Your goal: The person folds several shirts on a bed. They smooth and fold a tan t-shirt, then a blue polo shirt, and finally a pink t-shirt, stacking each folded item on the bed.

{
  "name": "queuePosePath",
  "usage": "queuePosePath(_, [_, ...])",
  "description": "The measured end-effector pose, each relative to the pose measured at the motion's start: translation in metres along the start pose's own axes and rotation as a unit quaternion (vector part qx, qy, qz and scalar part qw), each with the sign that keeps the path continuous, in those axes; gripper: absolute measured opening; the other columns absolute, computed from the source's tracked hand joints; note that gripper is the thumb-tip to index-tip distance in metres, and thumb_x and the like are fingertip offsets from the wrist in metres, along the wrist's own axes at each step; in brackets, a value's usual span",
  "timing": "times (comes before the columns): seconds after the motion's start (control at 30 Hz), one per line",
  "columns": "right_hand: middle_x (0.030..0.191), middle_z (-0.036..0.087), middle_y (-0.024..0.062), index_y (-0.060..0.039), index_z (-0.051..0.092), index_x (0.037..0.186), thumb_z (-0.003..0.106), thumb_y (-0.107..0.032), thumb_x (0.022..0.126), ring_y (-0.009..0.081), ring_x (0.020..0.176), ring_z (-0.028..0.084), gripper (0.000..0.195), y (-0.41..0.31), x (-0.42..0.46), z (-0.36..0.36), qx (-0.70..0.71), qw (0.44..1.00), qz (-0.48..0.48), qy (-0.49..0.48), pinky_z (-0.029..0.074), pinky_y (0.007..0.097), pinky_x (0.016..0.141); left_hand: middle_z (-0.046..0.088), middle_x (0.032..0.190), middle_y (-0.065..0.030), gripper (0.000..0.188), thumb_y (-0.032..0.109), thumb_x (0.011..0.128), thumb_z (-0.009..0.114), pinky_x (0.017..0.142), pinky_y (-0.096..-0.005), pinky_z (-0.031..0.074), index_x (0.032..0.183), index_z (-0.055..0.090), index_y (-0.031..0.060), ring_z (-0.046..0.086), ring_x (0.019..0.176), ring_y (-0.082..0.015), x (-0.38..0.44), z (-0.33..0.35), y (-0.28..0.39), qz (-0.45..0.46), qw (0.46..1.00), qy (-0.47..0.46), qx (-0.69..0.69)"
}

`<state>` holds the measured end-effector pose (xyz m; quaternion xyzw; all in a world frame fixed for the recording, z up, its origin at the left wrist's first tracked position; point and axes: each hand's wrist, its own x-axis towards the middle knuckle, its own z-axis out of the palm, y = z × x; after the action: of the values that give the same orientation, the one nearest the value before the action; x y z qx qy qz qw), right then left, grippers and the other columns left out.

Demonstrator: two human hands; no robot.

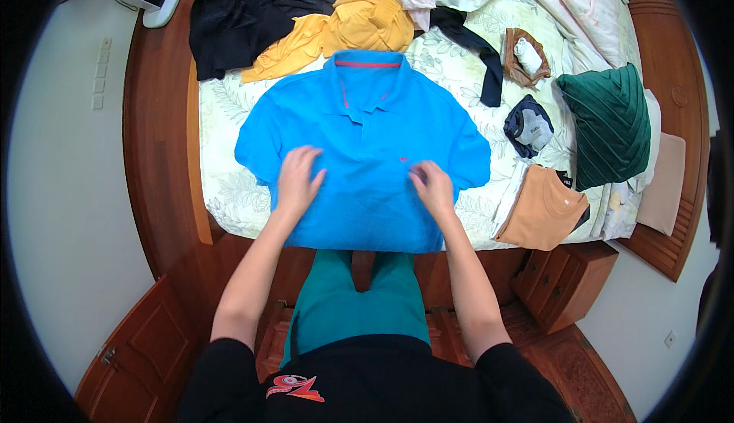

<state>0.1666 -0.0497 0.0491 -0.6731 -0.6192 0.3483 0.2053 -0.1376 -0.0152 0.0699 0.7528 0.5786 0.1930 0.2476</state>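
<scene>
A blue short-sleeved polo shirt (361, 193) lies spread face up on the bed, its collar away from me and its lower part at the bed's near edge. My left hand (299, 181) is over the shirt's left side, thumb apart from the fingers. Over the right side, just beside the small red chest emblem, my right hand (431, 188) has its fingers bent and slightly blurred. No cloth shows gripped in either hand; whether the fingertips touch the shirt is unclear.
Behind the shirt are a yellow garment (367, 18) and black clothing (246, 21). To the right lie a folded orange T-shirt (539, 208), a rolled navy and grey garment (530, 127), a brown bundle (519, 73) and a green cushion (608, 127). A wooden nightstand (565, 285) stands below.
</scene>
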Motion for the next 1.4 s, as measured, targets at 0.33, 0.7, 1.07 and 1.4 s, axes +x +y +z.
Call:
queuePosePath(0.33, [0.104, 0.062, 0.0074, -0.0108, 0.067, 0.089, 0.065, -0.008, 0.077, 0.0311, 0.089, 0.063, 0.013, -0.037, 0.136, 0.058, -0.108, 0.978, -0.16, 0.083, 0.052, 0.0409, 0.073, 0.064, 0.099, -0.0076, 0.016, 0.018, 0.073, 0.067, 0.088, -0.0385, 0.043, 0.087, 0.068, 0.0104, 0.055, 0.102, -0.0262, 0.164, 0.052, -0.025, 0.266, 0.934, -0.174, 0.161])
queuePosePath(0.7, [0.09, 0.065, 0.0114, -0.0057, 0.064, 0.087, 0.065, -0.007, 0.079, 0.032, 0.083, 0.063, 0.009, -0.028, 0.152, 0.037, 0.001, 0.981, -0.194, -0.006, 0.052, 0.0391, 0.073, 0.068, 0.079, -0.0101, 0.019, 0.029, 0.073, 0.073, 0.069, -0.0415, 0.05, 0.081, 0.071, 0.0114, 0.064, 0.077, -0.0295, 0.207, 0.075, -0.03, 0.03, 0.973, -0.213, 0.087])
queuePosePath(1.07, [0.088, 0.062, 0.012, -0.0074, 0.066, 0.083, 0.067, -0.002, 0.072, 0.0298, 0.072, 0.063, 0.012, -0.036, 0.169, 0.073, 0.04, 0.988, -0.146, 0.038, 0.052, 0.0385, 0.066, 0.07, 0.079, -0.0122, 0.017, 0.017, 0.069, 0.071, 0.066, -0.0353, 0.052, 0.083, 0.073, 0.0076, 0.067, 0.074, -0.0232, 0.234, 0.085, -0.043, -0.005, 0.948, -0.32, 0.004])
queuePosePath(1.4, [0.088, 0.062, 0.0121, -0.0075, 0.063, 0.089, 0.068, -0.004, 0.071, 0.0314, 0.072, 0.062, 0.02, -0.032, 0.171, 0.088, 0.03, 0.993, -0.071, 0.086, 0.052, 0.0401, 0.064, 0.068, 0.093, -0.0088, 0.034, 0.005, 0.068, 0.073, 0.074, -0.0301, 0.052, 0.1, 0.063, 0.0026, 0.065, 0.088, -0.0189, 0.229, 0.073, -0.046, -0.034, 0.924, -0.358, -0.127])
